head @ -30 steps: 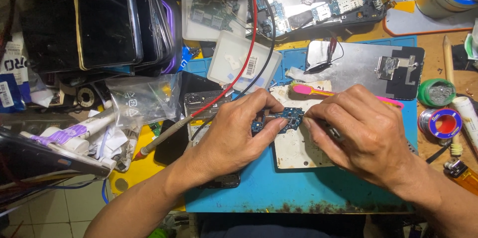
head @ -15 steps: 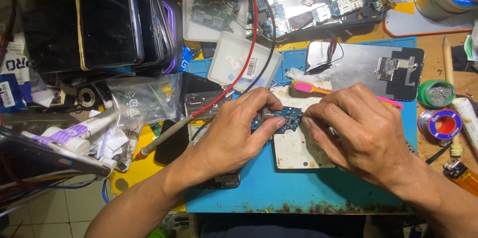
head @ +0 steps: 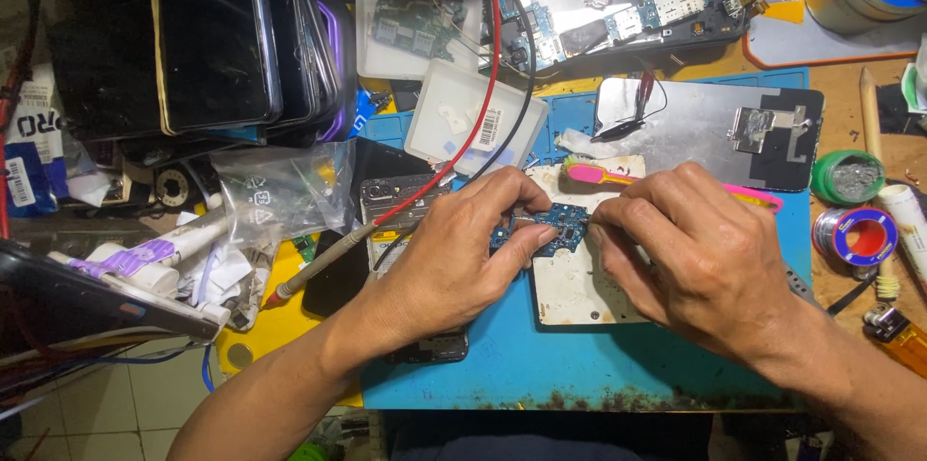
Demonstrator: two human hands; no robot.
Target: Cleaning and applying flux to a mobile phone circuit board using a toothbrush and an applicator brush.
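The small blue circuit board (head: 558,226) is pinched steady between left hand (head: 454,258) and right hand (head: 700,258), apparently for close work, mid-mat (head: 502,374).

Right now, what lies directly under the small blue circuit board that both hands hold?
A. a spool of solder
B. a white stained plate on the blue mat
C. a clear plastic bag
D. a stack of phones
B: the small blue circuit board, pinched between the left hand and right hand, sits over the white stained plate on the blue mat.
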